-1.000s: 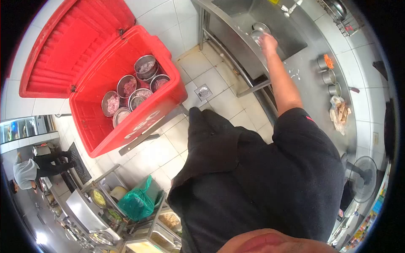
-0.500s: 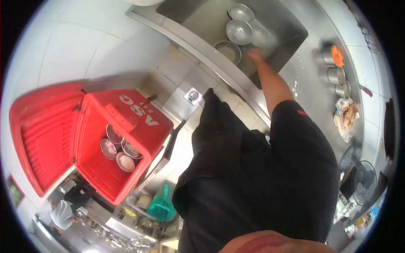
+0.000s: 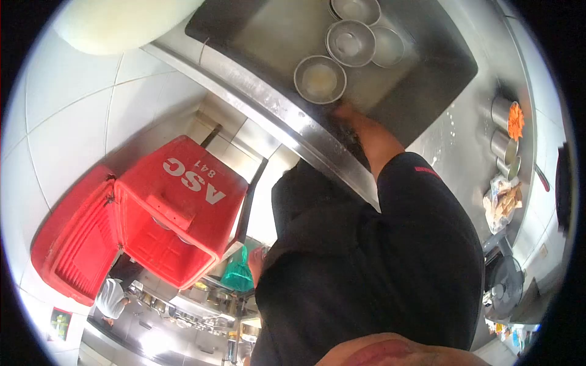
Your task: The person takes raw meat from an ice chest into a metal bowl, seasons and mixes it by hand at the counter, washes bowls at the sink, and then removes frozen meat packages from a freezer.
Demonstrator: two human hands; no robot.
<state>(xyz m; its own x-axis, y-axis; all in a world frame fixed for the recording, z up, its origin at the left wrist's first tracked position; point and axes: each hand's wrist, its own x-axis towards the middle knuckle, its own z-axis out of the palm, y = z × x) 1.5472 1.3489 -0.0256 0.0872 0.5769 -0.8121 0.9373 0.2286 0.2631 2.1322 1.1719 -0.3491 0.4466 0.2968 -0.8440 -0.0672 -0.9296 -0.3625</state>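
My right hand (image 3: 349, 116) reaches down into the sink (image 3: 427, 91), right at the near rim of a round metal bowl (image 3: 320, 80) that has something pale in it. Its fingertips are dark and blurred against the rim, so a grip does not show. Beyond this bowl lie another metal bowl (image 3: 351, 43), a paler round dish (image 3: 388, 47) and stacked bowls (image 3: 356, 8) at the far edge. Part of my left hand (image 3: 256, 261) shows beside my black apron, close to a green bag (image 3: 238, 271); its fingers are mostly hidden.
A red cooler box (image 3: 183, 201) stands with its lid (image 3: 79, 238) swung back. Metal containers, one with shredded orange food (image 3: 516, 121), line the counter (image 3: 455, 131) beside a plastic bag (image 3: 503, 204). A fan (image 3: 506, 280) is behind them. A person (image 3: 111, 299) is far off.
My right hand has shifted from beside the bowls to the near rim of the closest bowl. The view has tilted toward the sink, and my left hand has come partly into sight.
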